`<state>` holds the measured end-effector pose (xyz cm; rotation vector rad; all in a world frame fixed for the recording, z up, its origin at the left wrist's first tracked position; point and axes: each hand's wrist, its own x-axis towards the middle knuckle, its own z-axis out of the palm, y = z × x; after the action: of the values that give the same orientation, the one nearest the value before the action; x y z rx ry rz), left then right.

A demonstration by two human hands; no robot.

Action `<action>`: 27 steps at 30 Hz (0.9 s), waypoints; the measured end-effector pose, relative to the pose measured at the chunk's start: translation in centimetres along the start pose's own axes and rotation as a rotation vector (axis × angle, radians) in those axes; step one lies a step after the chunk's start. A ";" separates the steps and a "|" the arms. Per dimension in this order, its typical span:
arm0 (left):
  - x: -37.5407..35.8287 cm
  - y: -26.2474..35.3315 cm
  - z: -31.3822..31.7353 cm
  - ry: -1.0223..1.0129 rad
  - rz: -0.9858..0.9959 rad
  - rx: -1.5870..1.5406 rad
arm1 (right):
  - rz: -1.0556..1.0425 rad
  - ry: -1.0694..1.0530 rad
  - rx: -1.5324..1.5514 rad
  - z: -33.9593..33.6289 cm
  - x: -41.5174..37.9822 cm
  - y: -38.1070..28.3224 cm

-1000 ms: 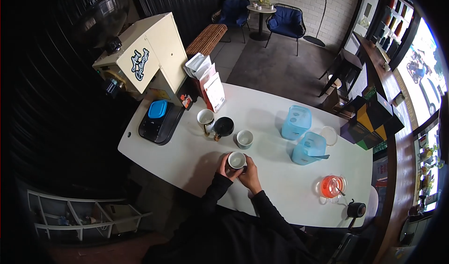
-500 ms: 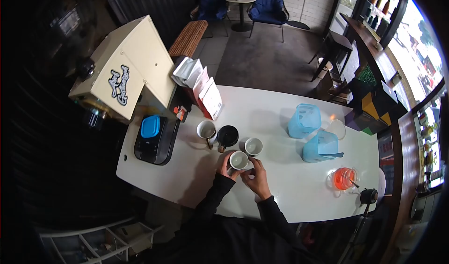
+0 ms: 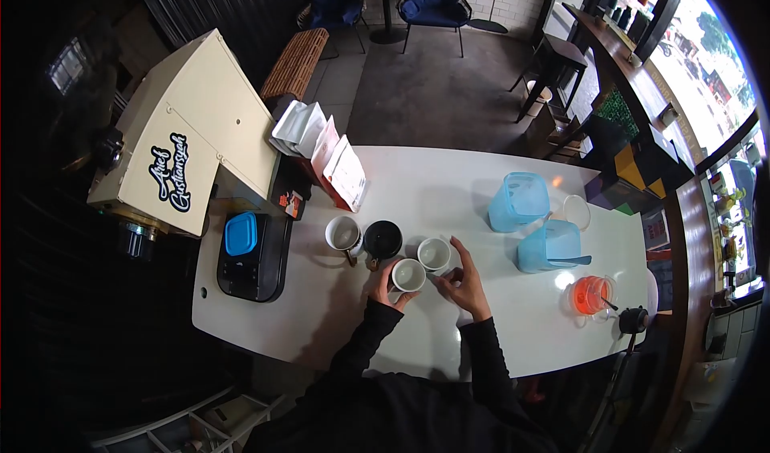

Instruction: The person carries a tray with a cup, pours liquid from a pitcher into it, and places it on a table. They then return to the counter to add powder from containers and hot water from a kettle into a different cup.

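My left hand (image 3: 387,288) is wrapped round a white cup (image 3: 409,276), its fingers on the left side and the thumb at the near side. Just behind it, a second white cup (image 3: 434,253) stands on the table. My right hand (image 3: 468,291) is beside that second cup with fingers apart; the index finger stretches along its right side and the other fingertips come close to the held cup. A black cup (image 3: 382,240) and another white cup (image 3: 343,233) stand to the left, each with a brown handle toward me.
On the white table (image 3: 401,180), a cream machine (image 3: 168,132) rises at left by a black scale (image 3: 255,268) bearing a blue-topped item (image 3: 241,234). Upright packets (image 3: 343,172) stand behind. At right are two blue containers (image 3: 519,203) and a glass jug of red liquid (image 3: 590,295).
My right hand has come off the held cup and moved right, its fingers spreading beside the second cup. The left hand keeps its hold. The head view has shifted slightly.
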<state>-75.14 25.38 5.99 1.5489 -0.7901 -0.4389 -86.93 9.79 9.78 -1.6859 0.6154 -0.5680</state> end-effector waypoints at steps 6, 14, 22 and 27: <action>0.1 0.2 0.3 0.004 -0.002 0.000 | 0.060 -0.145 0.110 0.4 1.4 1.8; 1.0 0.3 0.7 0.019 0.088 0.121 | -0.058 -0.073 -0.079 0.0 1.3 0.7; 2.1 -0.6 1.9 0.018 0.136 0.184 | -0.026 0.006 -0.111 -0.9 0.0 0.7; 2.7 -0.2 2.4 0.019 0.141 0.202 | -0.047 0.079 -0.084 -0.7 -0.2 1.9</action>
<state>-74.87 21.78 5.90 1.6685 -0.9452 -0.2460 -87.77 9.11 8.05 -1.7673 0.6655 -0.6523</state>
